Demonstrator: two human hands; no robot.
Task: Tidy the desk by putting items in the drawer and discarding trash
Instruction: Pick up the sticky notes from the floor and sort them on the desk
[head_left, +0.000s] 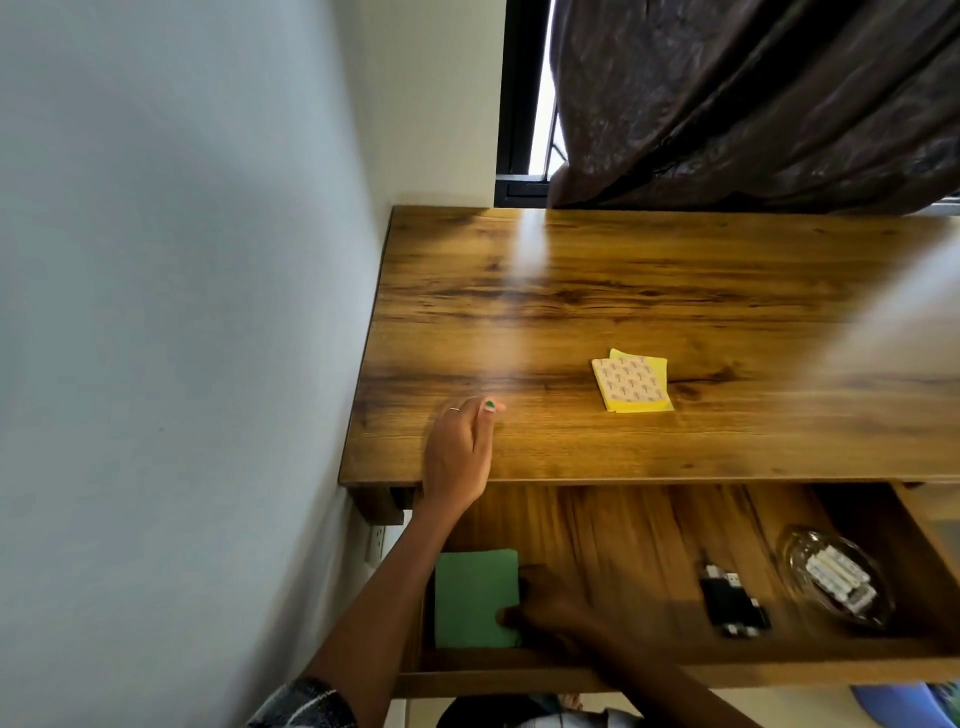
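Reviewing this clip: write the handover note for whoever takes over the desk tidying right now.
Left hand: open, resting on the wooden desk near its front left edge.
Right hand: blurred, at the green square pad in the open wooden drawer; grip unclear.
Done: green pad, black USB sticks and a clear glass dish lie in the drawer.
Left: the yellow sticky-note stack with a patterned top sheet on the desk; then close the drawer.

Head view, steeply down over desk (649, 291).
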